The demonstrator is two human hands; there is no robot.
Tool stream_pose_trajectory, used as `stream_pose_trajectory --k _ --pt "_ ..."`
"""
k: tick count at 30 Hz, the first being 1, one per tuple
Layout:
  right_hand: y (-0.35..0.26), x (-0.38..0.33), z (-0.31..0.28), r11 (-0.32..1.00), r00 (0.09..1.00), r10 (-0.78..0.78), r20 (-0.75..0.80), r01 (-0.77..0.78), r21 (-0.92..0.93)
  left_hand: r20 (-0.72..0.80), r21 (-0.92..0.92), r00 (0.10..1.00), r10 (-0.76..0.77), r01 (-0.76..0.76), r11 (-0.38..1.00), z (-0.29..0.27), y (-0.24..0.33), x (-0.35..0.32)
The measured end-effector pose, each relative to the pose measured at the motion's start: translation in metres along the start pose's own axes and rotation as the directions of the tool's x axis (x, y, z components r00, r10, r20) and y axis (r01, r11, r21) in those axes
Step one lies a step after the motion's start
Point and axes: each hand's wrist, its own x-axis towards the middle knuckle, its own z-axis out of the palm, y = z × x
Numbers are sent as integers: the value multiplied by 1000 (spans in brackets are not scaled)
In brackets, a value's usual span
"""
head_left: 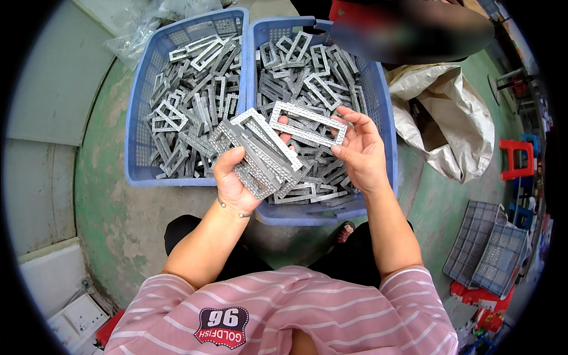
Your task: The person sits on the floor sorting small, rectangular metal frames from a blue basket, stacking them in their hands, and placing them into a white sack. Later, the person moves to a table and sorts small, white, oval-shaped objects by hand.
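Grey frames (260, 157) sit stacked in the left hand (234, 177); the right hand (361, 151) pinches one frame (309, 123).

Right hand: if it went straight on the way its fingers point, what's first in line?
Probably the single grey frame that the right hand already holds at its fingertips; beyond it, the stack of frames in the left hand. Depth is unclear.

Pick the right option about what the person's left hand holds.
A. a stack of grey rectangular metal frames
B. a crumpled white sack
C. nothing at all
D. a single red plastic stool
A: the left hand grips a stack of grey rectangular metal frames, while the right hand holds one single grey frame over the right blue plastic basket.
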Motion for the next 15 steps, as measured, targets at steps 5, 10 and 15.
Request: stream_pose_trajectory --k 5,10,15 --pt "-4 -2 5 998 999 3 41 -6 57 12 -5 998 -59 59 998 -7 3 -2" --pt "-3 -11 18 989 978 134 161 -143 44 -28 -3 998 -48 48 999 -7 4 -2" --pt "15 -20 26 951 951 308 -38 -306 56 -5 -9 997 -77 76 997 -10 1 -2"
